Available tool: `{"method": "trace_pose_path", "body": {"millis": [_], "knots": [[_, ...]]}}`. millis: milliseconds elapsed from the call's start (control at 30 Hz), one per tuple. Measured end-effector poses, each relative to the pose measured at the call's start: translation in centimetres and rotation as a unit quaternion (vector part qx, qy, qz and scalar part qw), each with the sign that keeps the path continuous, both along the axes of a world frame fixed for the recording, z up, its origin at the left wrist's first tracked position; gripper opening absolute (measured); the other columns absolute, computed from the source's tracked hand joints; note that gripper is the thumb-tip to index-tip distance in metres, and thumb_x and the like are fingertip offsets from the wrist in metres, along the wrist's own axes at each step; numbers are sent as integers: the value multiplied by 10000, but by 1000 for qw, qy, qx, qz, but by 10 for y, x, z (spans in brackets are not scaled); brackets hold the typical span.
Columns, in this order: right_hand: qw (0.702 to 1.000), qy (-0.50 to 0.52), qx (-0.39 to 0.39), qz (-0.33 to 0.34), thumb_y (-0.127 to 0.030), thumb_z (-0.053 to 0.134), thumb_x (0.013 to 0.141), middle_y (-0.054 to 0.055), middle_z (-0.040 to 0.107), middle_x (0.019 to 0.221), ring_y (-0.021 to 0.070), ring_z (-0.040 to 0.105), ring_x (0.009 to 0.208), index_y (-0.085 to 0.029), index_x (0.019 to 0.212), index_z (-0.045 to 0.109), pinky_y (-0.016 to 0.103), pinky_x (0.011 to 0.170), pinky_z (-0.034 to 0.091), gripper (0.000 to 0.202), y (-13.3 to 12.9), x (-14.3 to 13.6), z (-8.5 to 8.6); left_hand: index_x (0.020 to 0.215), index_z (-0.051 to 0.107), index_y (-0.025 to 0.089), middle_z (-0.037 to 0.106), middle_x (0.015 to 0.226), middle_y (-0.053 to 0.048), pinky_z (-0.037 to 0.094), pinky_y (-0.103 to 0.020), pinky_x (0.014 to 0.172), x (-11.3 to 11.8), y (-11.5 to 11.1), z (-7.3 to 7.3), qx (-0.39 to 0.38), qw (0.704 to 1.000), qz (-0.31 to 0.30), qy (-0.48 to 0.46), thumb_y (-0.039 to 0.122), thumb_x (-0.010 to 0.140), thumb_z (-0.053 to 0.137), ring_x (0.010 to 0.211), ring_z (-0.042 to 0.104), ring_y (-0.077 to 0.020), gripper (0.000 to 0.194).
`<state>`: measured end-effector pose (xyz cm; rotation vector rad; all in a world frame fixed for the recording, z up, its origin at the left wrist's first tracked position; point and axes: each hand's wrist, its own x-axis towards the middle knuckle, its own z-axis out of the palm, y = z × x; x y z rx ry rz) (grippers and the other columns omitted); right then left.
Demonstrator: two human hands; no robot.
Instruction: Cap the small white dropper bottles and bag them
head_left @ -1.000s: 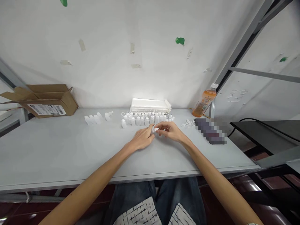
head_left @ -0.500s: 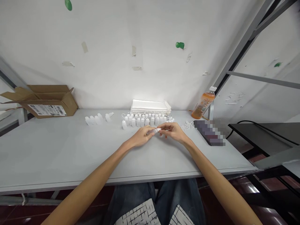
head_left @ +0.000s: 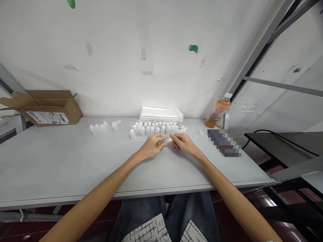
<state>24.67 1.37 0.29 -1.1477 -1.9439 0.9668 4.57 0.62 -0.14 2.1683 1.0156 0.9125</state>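
Head feed: I've got both bare forearms [head_left: 106, 184] angling in from the lower corners, converging over the grey flat-topped table [head_left: 65, 164]. Left hand [head_left: 150, 147] pinches the body of a small translucent white plastic bottle [head_left: 164, 141], thumb nearside. Right hand [head_left: 184, 143], fingers curled, pinches its other end. Bottle's sideways between them, near the clustered small white capped bottles [head_left: 147, 131].
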Motion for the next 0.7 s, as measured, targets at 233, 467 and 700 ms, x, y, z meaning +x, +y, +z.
{"method": "trace_pose_path", "body": {"millis": [233,467,700], "knots": [[998,59,33,1,-518,554,875,12,603,657,134,589,546,-162,826,615,245,487,430,365,-2,2,6,1142,685,189,658,1041,-56,493,-282,668,-2,1,1,-1,1000,10,-1,296,876,551,745,578,-147,317],[992,113,-36,39,-514,653,798,27,614,640,151,602,547,-143,837,645,266,492,472,373,0,2,3,1144,684,184,652,1028,-65,478,-273,672,-2,0,1,14,1000,9,6,255,886,543,814,584,-165,302],[999,-23,26,15,-560,451,920,-23,502,470,115,453,481,-190,618,475,262,543,388,478,-1,-1,-2,1141,665,192,623,1029,-70,473,-300,762,1,-5,-4,79,996,-20,43,209,925,473,842,577,-175,290]]}}
